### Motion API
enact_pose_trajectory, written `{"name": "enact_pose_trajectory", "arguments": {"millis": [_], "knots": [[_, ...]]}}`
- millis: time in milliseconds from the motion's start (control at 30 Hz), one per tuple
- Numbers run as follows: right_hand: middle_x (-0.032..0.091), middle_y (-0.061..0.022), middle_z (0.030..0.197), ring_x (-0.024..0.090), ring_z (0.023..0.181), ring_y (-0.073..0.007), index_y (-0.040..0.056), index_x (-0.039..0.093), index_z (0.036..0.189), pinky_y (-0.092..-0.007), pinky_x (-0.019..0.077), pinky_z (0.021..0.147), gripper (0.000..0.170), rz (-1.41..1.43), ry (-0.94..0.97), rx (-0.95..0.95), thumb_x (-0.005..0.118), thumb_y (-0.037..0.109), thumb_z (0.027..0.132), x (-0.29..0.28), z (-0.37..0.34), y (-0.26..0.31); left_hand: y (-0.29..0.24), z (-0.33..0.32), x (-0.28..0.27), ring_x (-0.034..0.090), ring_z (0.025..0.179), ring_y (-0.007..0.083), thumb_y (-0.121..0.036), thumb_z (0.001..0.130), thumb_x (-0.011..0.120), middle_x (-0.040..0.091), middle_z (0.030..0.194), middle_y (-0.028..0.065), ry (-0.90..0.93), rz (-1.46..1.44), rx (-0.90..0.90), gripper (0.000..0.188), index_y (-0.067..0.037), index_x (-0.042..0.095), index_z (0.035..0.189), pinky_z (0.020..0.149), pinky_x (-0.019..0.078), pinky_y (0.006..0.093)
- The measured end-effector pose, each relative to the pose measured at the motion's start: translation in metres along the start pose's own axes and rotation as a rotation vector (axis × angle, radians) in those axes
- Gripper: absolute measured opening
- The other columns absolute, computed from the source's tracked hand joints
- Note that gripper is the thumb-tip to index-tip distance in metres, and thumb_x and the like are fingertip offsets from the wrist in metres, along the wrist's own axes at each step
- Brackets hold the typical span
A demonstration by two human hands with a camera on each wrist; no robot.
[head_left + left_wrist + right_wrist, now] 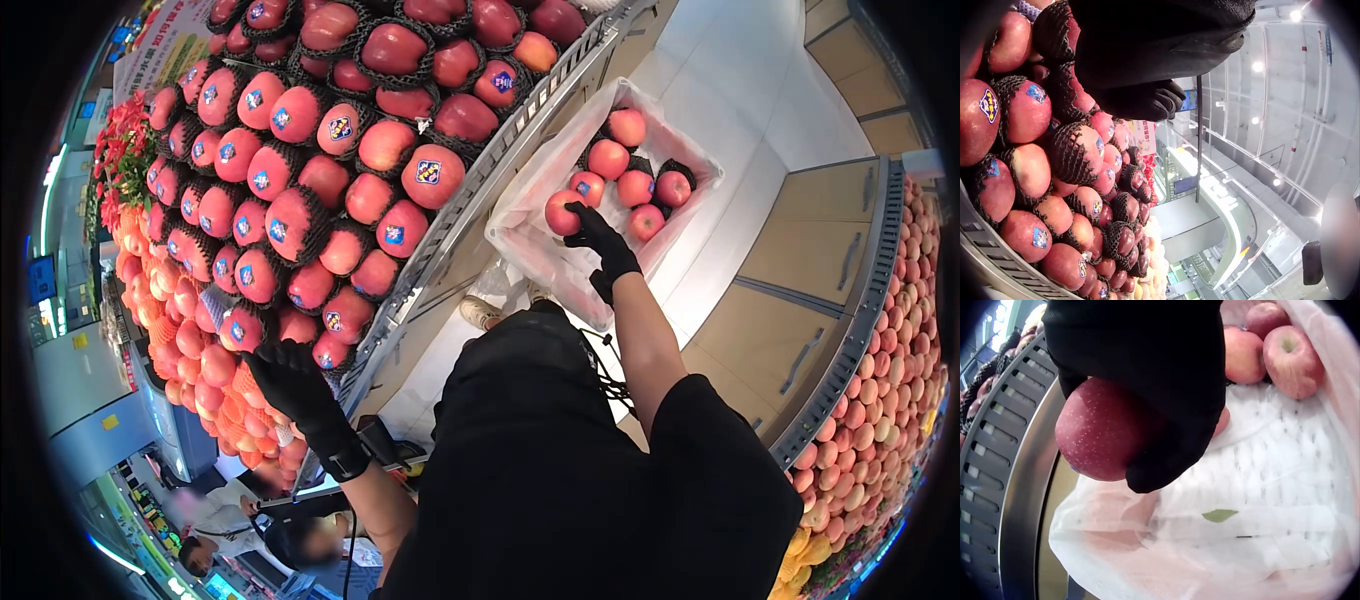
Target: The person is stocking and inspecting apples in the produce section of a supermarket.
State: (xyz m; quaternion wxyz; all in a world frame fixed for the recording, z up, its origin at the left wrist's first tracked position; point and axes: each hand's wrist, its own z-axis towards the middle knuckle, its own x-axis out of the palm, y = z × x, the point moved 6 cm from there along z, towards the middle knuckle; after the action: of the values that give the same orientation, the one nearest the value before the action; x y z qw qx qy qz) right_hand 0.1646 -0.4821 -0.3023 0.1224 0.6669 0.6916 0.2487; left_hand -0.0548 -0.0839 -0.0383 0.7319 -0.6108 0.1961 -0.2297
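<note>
My black-gloved right hand (605,252) grips a red apple (562,213) above the near-left part of a crate (690,160) lined with thin pale plastic. In the right wrist view, the fingers and thumb curl round this speckled apple (1100,434). Several more apples (608,160) lie in the crate, some with black foam nets. My left hand (290,385), also black-gloved, is beside the lower edge of the sloping apple display (270,165). The left wrist view shows loosely bent left fingers (1169,100) with nothing visible in them.
A slatted grey rail (480,165) borders the display on the crate side. Across the white aisle floor (725,70) stand wooden cabinets (790,335) below a fruit display (870,400). A green leaf (1219,515) lies on the crate's liner. Two people (235,520) are at lower left.
</note>
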Motion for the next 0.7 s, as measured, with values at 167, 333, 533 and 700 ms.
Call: {"name": "enact_pose_trajectory", "arguments": {"millis": [167, 333, 533, 700], "knots": [[0.054, -0.0030, 0.130, 0.060, 0.098, -0.0160, 0.0141, 0.042, 0.141, -0.0289, 0.0436, 0.098, 0.049, 0.033, 0.203, -0.240, 0.045, 0.019, 0.092, -0.009, -0.013, 0.021, 0.015, 0.009, 0.014, 0.039, 0.064, 0.0082, -0.033, 0.103, 0.040, 0.039, 0.070, -0.0039, -0.010, -0.289, -0.203, 0.031, -0.014, 0.046, 0.080, 0.058, 0.0339, 0.0219], [0.052, -0.0057, 0.077, 0.052, 0.066, -0.0184, 0.0107, 0.051, 0.108, -0.0371, 0.0435, 0.059, 0.038, 1.126, 0.588, 0.229, 0.060, 0.042, 0.088, 0.022, 0.030, 0.045, 0.033, 0.016, 0.047, 0.052, 0.075, 0.0153, -0.029, 0.100, 0.046, 0.056, 0.090, 0.0031, 0.107, -0.416, -0.243, 0.023, -0.008, 0.054, 0.098, 0.063, 0.0442, 0.0292], [0.052, 0.0009, 0.071, 0.051, 0.056, -0.0109, 0.0100, 0.055, 0.100, -0.0285, 0.0361, 0.044, 0.013, 0.163, 0.646, -0.630, 0.056, 0.019, 0.092, 0.074, -0.045, 0.114, 0.044, 0.015, 0.102, 0.065, 0.090, 0.0231, -0.019, 0.097, 0.049, 0.061, 0.101, 0.0108, 0.339, -0.295, -0.210, 0.024, 0.000, 0.055, 0.110, 0.078, 0.0560, 0.0353], [0.057, 0.0018, 0.079, 0.056, 0.060, -0.0075, 0.0081, 0.057, 0.110, -0.0232, 0.0406, 0.044, 0.018, -0.046, 0.594, -0.848, 0.054, 0.009, 0.092, 0.125, -0.110, 0.135, 0.029, -0.001, 0.140, 0.066, 0.091, 0.0224, -0.017, 0.095, 0.054, 0.064, 0.106, 0.0140, 0.497, -0.296, -0.301, 0.024, 0.002, 0.056, 0.110, 0.082, 0.0551, 0.0351]]}}
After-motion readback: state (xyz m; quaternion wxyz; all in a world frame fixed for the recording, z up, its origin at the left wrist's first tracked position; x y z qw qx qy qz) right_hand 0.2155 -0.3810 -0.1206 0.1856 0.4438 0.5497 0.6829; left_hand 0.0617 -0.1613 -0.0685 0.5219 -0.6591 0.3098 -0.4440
